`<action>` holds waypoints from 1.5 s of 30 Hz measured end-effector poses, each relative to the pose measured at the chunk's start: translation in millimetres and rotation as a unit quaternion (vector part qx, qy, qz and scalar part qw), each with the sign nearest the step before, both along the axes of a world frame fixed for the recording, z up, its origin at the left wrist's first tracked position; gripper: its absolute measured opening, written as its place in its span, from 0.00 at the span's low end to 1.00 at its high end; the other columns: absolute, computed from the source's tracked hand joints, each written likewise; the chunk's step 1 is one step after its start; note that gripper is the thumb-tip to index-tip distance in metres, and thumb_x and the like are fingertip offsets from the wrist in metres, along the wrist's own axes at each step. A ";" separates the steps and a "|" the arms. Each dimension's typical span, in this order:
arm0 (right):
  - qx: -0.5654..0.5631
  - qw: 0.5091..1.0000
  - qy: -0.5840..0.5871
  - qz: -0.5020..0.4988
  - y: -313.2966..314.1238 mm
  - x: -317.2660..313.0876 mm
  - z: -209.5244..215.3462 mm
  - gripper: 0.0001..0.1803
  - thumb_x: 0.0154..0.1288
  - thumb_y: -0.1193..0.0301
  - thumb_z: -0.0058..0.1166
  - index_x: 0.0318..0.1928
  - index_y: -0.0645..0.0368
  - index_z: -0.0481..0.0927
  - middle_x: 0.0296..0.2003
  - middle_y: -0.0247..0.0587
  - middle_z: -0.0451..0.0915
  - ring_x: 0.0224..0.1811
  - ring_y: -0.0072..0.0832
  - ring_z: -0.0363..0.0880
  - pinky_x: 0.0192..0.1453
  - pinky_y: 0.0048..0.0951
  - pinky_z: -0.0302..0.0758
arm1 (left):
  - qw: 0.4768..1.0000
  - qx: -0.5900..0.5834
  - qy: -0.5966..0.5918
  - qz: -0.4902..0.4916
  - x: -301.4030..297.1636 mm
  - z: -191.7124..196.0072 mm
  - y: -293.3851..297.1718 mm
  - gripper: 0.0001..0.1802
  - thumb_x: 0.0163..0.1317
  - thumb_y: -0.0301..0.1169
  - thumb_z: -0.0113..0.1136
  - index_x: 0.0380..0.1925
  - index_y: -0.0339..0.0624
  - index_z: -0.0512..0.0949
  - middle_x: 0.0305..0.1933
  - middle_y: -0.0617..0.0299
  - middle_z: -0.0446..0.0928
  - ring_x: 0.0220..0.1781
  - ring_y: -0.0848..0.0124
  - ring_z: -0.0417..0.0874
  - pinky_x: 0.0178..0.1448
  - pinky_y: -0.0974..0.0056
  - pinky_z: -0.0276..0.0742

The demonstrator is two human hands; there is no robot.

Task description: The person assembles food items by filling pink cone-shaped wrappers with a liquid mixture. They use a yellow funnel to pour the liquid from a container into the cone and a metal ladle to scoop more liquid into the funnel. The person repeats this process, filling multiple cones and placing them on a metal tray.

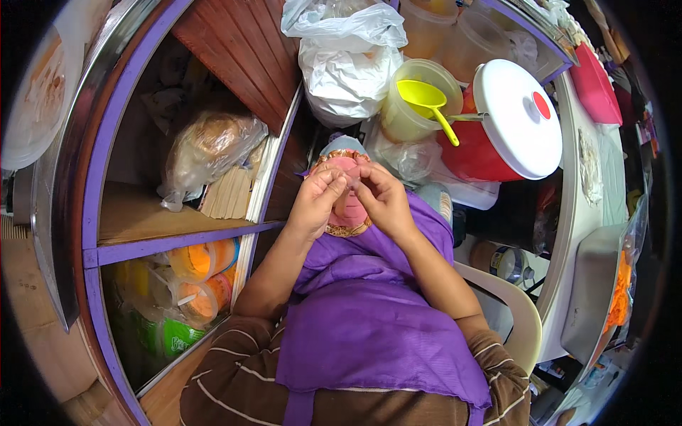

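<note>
A pink round piece (344, 219) with a gold-brown ruffled edge rests on my lap, over the purple apron (383, 334). My left hand (317, 199) is closed above it, thumb and forefinger pinched together. Facing it, my right hand (387, 201) is closed in a pinch too. The fingertips of both hands meet over the middle of the pink piece. Whatever small thing they pinch is hidden between the fingers. The hands cover much of the pink surface.
Left of me is a purple-edged cabinet (170, 243) with bagged goods and orange tubs (192, 263). Ahead stand a white plastic bag (348, 78), a tub (398, 121) with a yellow-green dipper (426, 99), and a red container with a white lid (508, 117). A metal tray (593, 291) is at right.
</note>
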State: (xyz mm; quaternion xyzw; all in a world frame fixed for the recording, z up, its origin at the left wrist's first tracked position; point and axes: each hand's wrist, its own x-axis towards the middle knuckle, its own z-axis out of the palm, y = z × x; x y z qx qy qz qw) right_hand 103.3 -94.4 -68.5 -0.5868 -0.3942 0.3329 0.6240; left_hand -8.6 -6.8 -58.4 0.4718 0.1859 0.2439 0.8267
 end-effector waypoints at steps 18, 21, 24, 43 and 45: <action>0.047 0.979 -0.176 -0.087 -3.0 -10.3 22.2 0.03 0.51 0.84 0.53 0.27 0.65 0.74 0.24 0.39 0.74 0.25 0.24 0.73 0.29 0.22 0.70 | 0.969 0.109 -0.028 0.222 10.5 6.5 -30.8 0.02 0.57 0.21 0.51 0.29 0.35 0.73 0.34 0.58 0.73 0.46 0.70 0.74 0.46 0.69 0.70; 0.048 0.976 -0.191 -0.090 -3.0 -8.8 25.0 0.02 0.52 0.84 0.52 0.27 0.66 0.74 0.24 0.39 0.74 0.25 0.23 0.73 0.28 0.22 0.70 | 0.940 0.271 0.091 0.186 1.9 6.2 -24.9 0.03 0.55 0.21 0.53 0.30 0.34 0.73 0.33 0.56 0.75 0.42 0.67 0.78 0.43 0.67 0.72; -0.014 0.988 -0.134 -0.076 -8.0 -10.2 30.7 0.03 0.51 0.81 0.54 0.28 0.65 0.75 0.25 0.45 0.76 0.26 0.34 0.76 0.31 0.28 0.72 | 0.883 0.402 0.184 0.155 -9.1 13.4 -22.3 0.06 0.51 0.21 0.57 0.31 0.33 0.74 0.32 0.53 0.78 0.35 0.65 0.80 0.39 0.66 0.74; 0.024 0.988 -0.108 -0.108 -22.5 -4.8 58.3 0.06 0.56 0.81 0.47 0.23 0.66 0.71 0.20 0.38 0.70 0.21 0.23 0.69 0.26 0.22 0.67 | 0.910 0.392 0.092 0.098 -13.4 25.4 -25.0 0.04 0.50 0.19 0.54 0.19 0.34 0.71 0.25 0.58 0.75 0.30 0.72 0.76 0.33 0.69 0.71; 0.029 0.991 -0.087 -0.098 -25.8 -3.8 68.9 0.07 0.57 0.80 0.46 0.22 0.66 0.71 0.20 0.37 0.71 0.21 0.21 0.70 0.26 0.21 0.67 | 0.907 0.403 0.098 0.067 -15.6 25.4 -26.7 0.05 0.50 0.19 0.54 0.19 0.34 0.71 0.25 0.59 0.74 0.29 0.71 0.76 0.34 0.68 0.70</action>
